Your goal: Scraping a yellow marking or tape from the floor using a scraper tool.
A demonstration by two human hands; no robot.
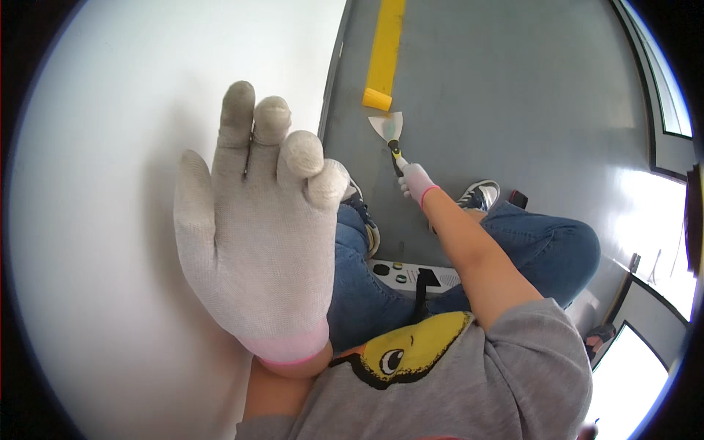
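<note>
My left hand (pixel 268 242) is raised close to the camera in a white knit glove with a pink cuff. Its palm faces me, the fingers are spread and a little bent, and nothing is in it; grey smudges mark the fingertips. Farther off, my right hand (pixel 415 182), gloved the same way, grips a scraper (pixel 395 149) by its dark and yellow-green handle. The scraper's wide, pale blade points away from me, low over the floor. Just beyond its edge lies a strip of yellow floor tape (pixel 386 48), whose near end (pixel 378 100) is curled up. Whether blade and floor touch, I cannot tell.
A white wall (pixel 117 183) rises along the left, with a dark strip at its foot. The grey floor (pixel 513 88) spreads ahead and right. My shoes (pixel 480 196) and bent jeans-clad legs are near the scraper. A white board with dark round parts (pixel 400 273) sits between my legs.
</note>
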